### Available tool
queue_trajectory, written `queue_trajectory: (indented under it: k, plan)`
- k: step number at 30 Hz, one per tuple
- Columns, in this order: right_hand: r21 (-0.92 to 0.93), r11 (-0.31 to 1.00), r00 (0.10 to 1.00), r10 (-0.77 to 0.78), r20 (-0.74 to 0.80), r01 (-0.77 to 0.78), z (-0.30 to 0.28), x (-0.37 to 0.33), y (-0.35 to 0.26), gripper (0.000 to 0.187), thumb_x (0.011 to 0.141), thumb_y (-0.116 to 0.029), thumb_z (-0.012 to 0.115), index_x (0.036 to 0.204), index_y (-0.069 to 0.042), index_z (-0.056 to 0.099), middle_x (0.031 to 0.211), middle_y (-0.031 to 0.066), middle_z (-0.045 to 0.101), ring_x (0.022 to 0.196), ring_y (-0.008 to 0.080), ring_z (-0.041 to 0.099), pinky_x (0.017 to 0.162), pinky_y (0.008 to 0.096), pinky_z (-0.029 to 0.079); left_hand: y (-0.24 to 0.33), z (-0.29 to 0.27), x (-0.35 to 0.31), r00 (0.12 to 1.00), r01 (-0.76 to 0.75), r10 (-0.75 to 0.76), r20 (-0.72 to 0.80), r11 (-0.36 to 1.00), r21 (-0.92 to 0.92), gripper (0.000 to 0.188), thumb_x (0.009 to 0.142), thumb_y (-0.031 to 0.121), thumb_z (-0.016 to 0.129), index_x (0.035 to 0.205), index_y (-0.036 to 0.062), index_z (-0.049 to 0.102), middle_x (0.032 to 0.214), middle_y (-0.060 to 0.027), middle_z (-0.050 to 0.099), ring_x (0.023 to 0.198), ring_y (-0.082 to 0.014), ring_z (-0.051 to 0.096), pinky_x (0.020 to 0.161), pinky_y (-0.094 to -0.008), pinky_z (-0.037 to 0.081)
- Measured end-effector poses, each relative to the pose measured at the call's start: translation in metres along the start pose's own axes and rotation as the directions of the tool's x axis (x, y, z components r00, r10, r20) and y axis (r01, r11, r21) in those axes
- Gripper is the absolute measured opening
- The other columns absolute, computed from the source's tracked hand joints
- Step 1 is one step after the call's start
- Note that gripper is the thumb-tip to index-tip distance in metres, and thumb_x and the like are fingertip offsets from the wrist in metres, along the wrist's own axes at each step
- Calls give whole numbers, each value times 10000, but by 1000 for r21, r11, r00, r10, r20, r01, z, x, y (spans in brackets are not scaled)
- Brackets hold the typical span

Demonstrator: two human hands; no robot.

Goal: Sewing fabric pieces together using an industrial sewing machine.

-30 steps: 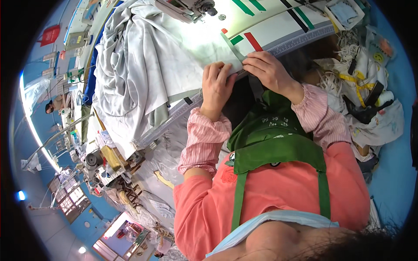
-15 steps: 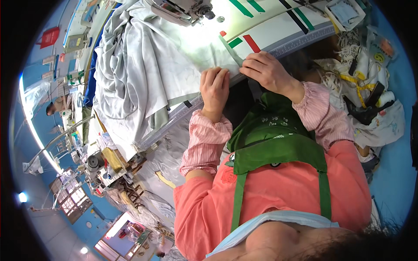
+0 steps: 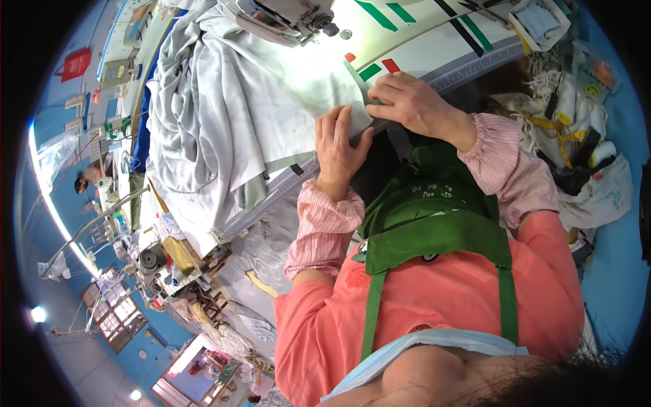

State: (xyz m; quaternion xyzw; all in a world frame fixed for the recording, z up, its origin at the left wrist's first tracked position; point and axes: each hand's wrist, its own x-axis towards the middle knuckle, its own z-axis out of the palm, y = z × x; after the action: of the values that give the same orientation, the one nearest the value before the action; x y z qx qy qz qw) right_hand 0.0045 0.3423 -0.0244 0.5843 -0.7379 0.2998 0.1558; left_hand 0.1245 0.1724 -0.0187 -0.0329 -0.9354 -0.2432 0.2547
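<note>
Pale grey fabric lies across the sewing table, its right corner near both hands. At the table's front edge, my left hand rests its fingers on the cloth, the thumb spread away from them. My right hand is just right of it, with thumb and fingertips pinched at the fabric's edge; the exact grip is partly hidden. Above the cloth stands a sewing machine head, its lamp glaring white on the table. A larger bunched heap of the same fabric spreads to the left.
A ruler strip runs along the table's front edge. Green, black and red tape strips mark the top. A white tray sits at the right corner, above thread cones and a yellow tape measure. Another person is far left.
My left thumb has spread away from the fingers. My right hand has shifted slightly left and up, and the fabric's edge beside it lies flatter.
</note>
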Motion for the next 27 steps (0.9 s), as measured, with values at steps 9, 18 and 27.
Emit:
queue_trajectory:
  k: [9, 18, 27]
  plan:
    - [21, 993, 993, 118, -25, -117, 7, -3, -28, 230, 762, -112, 621, 979, -118, 697, 864, 20, 519, 853, 205, 527, 802, 332, 439, -8, -1, -4, 990, 121, -131, -60, 982, -146, 313, 700, -112, 632, 990, 5, 634, 975, -120, 631, 889, -331, 583, 795, -398, 486]
    - [-8, 955, 954, 297, -28, -297, 24, -26, -64, 412, 756, -176, 707, 1160, -108, 655, 724, 13, 479, 718, 193, 506, 668, 332, 418, 2, -13, 17, 971, -163, 178, -161, 982, 98, 248, 700, -70, 696, 928, 14, 650, 947, -101, 631, 859, -290, 610, 742, -378, 501]
    - [-67, 964, 966, 259, -6, -259, 28, -36, -61, 331, 831, -160, 544, 1131, -116, 676, 727, -2, 540, 751, 163, 549, 702, 311, 429, 1, -3, 17, 969, -197, 204, 138, 979, -61, 192, 720, -46, 704, 900, 0, 656, 918, -98, 644, 831, -281, 617, 711, -363, 515]
